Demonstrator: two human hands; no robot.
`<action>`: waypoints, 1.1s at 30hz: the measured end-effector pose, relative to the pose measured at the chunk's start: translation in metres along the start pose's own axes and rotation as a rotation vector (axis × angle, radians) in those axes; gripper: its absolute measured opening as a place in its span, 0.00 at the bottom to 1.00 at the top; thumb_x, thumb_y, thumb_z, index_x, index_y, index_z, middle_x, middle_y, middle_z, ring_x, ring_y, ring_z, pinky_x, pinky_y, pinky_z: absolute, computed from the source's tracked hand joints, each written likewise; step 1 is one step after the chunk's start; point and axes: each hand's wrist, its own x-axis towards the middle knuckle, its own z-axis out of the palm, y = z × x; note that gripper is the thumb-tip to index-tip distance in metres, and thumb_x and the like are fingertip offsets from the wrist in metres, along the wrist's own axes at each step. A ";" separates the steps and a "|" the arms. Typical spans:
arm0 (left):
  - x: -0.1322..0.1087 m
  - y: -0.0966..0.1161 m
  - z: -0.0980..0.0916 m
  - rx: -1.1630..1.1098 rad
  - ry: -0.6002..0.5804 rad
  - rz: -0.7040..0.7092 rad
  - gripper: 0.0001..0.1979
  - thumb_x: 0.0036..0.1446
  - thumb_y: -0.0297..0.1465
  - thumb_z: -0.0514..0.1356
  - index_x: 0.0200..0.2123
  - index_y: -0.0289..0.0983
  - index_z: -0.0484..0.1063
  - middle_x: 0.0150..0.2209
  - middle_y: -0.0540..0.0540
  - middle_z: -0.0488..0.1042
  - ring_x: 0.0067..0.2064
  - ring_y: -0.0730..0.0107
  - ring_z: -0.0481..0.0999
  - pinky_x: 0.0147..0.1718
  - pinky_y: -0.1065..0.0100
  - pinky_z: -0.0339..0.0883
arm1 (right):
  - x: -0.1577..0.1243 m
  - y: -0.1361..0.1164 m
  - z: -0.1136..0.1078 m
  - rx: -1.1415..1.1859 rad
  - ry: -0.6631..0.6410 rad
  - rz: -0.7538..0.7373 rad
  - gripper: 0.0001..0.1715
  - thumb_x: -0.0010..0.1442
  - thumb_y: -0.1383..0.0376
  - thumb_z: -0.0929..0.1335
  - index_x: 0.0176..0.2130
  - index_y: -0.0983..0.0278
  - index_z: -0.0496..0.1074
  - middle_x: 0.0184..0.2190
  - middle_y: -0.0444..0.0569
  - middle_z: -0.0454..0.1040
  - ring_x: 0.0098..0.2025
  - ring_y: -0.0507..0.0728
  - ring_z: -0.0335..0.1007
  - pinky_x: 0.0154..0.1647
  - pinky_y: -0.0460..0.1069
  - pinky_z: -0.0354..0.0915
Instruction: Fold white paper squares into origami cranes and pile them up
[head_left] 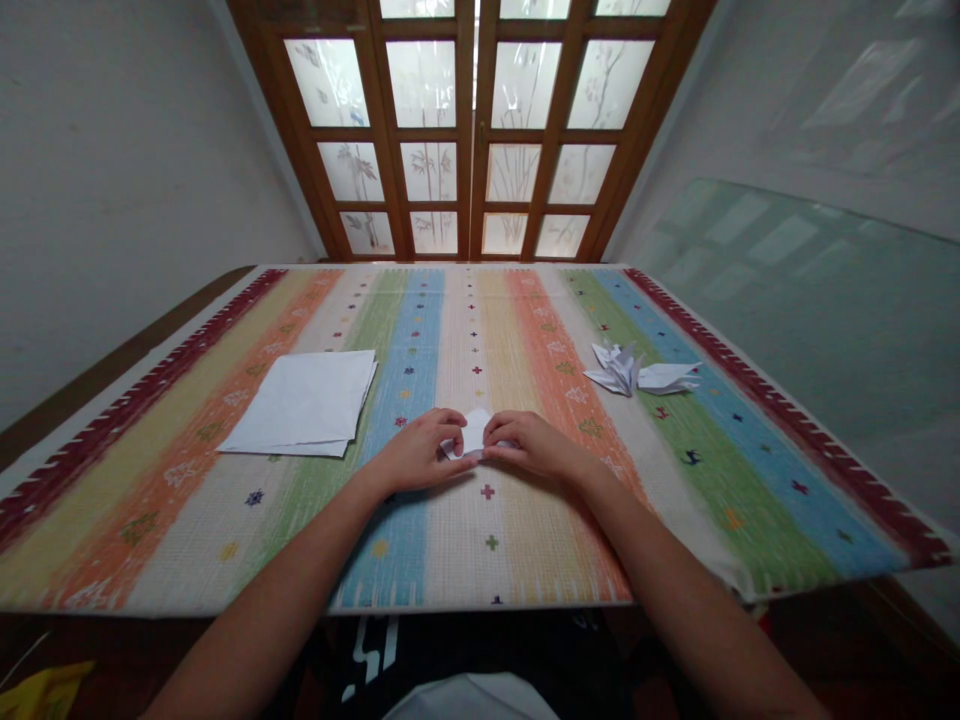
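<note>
Forearms (307, 560) outstretched, left hand (420, 450) and right hand (538, 443) pinch white paper (475, 430).

Before me, a colourful striped tablecloth (457, 560) is lying spread out. Behind it, I am seeing wooden doors (379, 100) with plant patterns (429, 172) on pale panes (424, 85). At my right, a greenish panel (795, 290) is standing along the wall (712, 130); low at my left, something yellow (49, 690) is showing.

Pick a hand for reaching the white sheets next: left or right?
Left, probably. The left hand is nearer the white sheets, which lie on its side; the right hand would have to cross past it. Both are at the small paper.
</note>
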 end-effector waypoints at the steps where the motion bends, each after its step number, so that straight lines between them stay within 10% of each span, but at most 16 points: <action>1: 0.001 -0.001 0.001 -0.001 0.012 -0.011 0.13 0.66 0.38 0.63 0.31 0.39 0.75 0.56 0.39 0.78 0.58 0.54 0.77 0.60 0.53 0.70 | 0.000 -0.001 0.000 -0.022 0.020 0.019 0.11 0.71 0.65 0.70 0.37 0.60 0.83 0.39 0.50 0.81 0.39 0.56 0.76 0.45 0.51 0.68; 8: 0.006 -0.006 0.009 0.027 0.062 -0.053 0.06 0.62 0.29 0.64 0.43 0.39 0.75 0.47 0.42 0.79 0.50 0.56 0.78 0.55 0.54 0.72 | 0.002 -0.001 0.003 -0.110 0.161 0.162 0.01 0.64 0.68 0.75 0.39 0.62 0.80 0.38 0.50 0.77 0.36 0.55 0.73 0.40 0.50 0.66; 19: 0.007 -0.007 0.014 0.031 0.100 -0.091 0.01 0.60 0.28 0.66 0.37 0.39 0.78 0.55 0.39 0.77 0.59 0.51 0.74 0.63 0.47 0.66 | 0.006 0.009 0.014 0.047 0.329 0.335 0.27 0.59 0.75 0.74 0.57 0.66 0.76 0.39 0.50 0.80 0.36 0.54 0.73 0.42 0.50 0.68; 28: 0.006 -0.006 0.014 -0.085 0.161 -0.123 0.33 0.56 0.26 0.66 0.66 0.40 0.66 0.62 0.38 0.71 0.52 0.58 0.77 0.56 0.53 0.73 | 0.008 0.011 0.015 0.172 0.287 0.261 0.21 0.57 0.78 0.72 0.49 0.64 0.81 0.36 0.47 0.78 0.34 0.53 0.70 0.39 0.49 0.66; 33: 0.007 -0.005 0.013 -0.077 0.115 -0.086 0.29 0.59 0.26 0.64 0.64 0.41 0.69 0.60 0.39 0.73 0.50 0.59 0.78 0.55 0.54 0.73 | 0.004 0.005 0.008 0.100 0.292 0.169 0.12 0.60 0.74 0.73 0.42 0.63 0.82 0.44 0.50 0.73 0.34 0.52 0.68 0.39 0.49 0.66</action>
